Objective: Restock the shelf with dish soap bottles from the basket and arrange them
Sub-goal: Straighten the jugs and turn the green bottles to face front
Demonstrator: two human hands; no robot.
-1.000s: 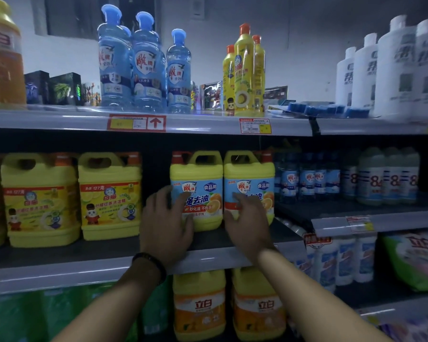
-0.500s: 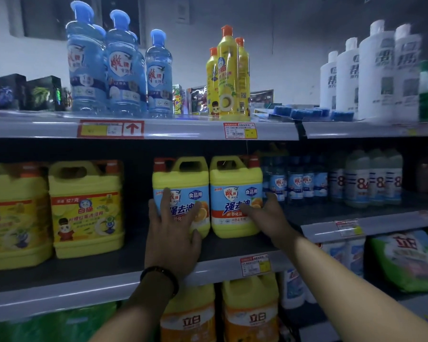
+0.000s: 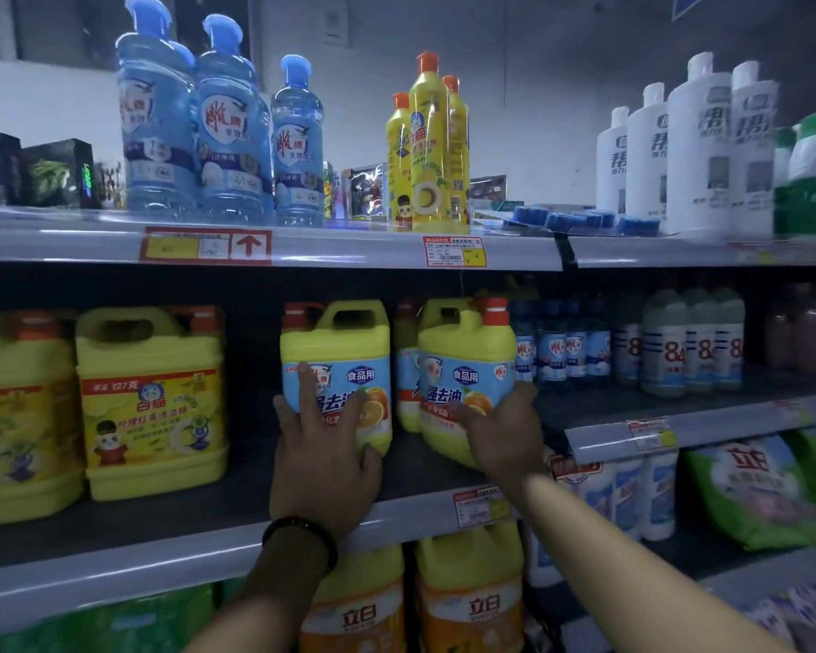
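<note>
Dim, bluish cast throughout. Light from above: top shelf edge (image 3: 349,247) bright, with pale sheen along strip. Deep shadow beneath, back of middle shelf near black. Blue bottles (image 3: 227,134) translucent, glowing. Centre fairly sharp, label on right jug (image 3: 467,369) readable. Left hand (image 3: 321,459) and right hand (image 3: 505,431) dark, underlit. White bottles (image 3: 698,148) at right smeared by motion blur. Green packs (image 3: 90,619) bottom left soft, blurred. Wide-angle bend: shelf lines curve toward frame edges.
</note>
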